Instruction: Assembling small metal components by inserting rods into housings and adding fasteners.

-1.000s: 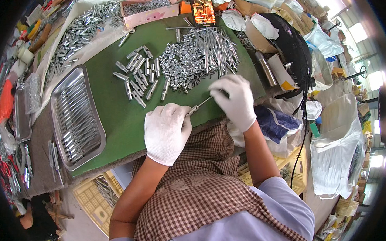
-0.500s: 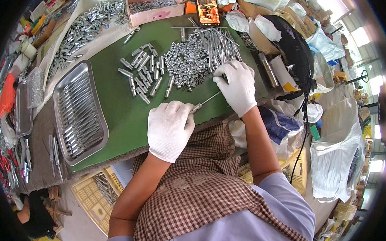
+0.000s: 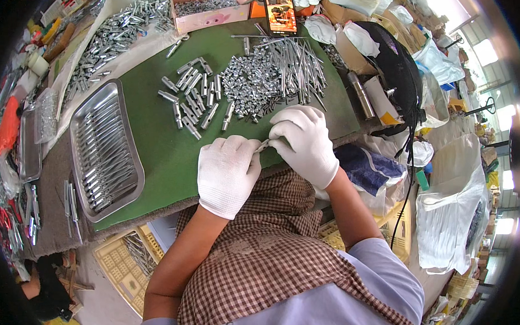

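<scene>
Both hands wear white knit gloves and meet above the near part of the green work mat (image 3: 157,177). My left hand (image 3: 226,176) is closed on a small metal sleeve (image 3: 262,146), whose end shows past the thumb and forefinger. At that end, the fingers of my right hand (image 3: 303,141) are pinched together; anything in them is too small or hidden to name. Beyond the hands lies a heap of small shiny metal parts (image 3: 247,83), with a bundle of thin metal rods (image 3: 300,69) on its right. Several metal sleeves (image 3: 193,99) lie left of the heap.
A steel tray (image 3: 136,167) at left holds a row of rods with sleeves. Farther back are a pink box (image 3: 212,16) of small parts, a phone (image 3: 280,13) and a large pile of sleeves (image 3: 109,39). A metal cylinder (image 3: 361,95) and a black bag (image 3: 391,60) stand at right.
My right hand has moved left and nearer, from beside the rods to the sleeve's end in my left hand. The thin shaft that showed between the hands is out of sight.
</scene>
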The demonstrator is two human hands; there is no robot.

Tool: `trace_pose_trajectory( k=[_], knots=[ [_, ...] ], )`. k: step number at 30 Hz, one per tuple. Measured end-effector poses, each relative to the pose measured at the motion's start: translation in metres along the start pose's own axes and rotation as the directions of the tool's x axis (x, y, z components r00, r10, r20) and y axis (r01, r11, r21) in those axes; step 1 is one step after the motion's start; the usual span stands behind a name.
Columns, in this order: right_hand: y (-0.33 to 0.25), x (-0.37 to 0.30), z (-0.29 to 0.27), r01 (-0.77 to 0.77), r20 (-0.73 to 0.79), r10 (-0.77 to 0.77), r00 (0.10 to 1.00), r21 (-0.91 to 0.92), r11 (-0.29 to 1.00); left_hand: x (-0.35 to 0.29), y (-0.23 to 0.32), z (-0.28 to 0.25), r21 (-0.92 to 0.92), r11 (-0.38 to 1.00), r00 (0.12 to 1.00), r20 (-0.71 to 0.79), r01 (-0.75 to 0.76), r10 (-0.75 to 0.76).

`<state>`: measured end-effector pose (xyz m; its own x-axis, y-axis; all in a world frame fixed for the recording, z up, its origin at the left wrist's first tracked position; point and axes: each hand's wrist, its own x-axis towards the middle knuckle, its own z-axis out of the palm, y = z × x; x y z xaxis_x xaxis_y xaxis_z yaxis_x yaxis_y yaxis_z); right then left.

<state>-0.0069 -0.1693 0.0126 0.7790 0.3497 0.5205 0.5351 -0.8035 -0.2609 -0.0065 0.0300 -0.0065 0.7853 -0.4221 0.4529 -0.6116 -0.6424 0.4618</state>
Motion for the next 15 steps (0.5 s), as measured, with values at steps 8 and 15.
trace_pose_trajectory(
  k=[8,15],
  knots=[
    [-0.011,-0.011,-0.006,0.169,0.013,-0.169,0.986,-0.119,0.978,-0.001,0.000,0.002,0.011,1.000,1.000,-0.026,-0.003,0.003],
    [0.078,-0.041,-0.054,-0.536,-0.291,0.458,0.840,-0.578,0.616,0.000,0.000,0.002,0.017,1.000,1.000,-0.031,0.000,0.001]
  ],
)
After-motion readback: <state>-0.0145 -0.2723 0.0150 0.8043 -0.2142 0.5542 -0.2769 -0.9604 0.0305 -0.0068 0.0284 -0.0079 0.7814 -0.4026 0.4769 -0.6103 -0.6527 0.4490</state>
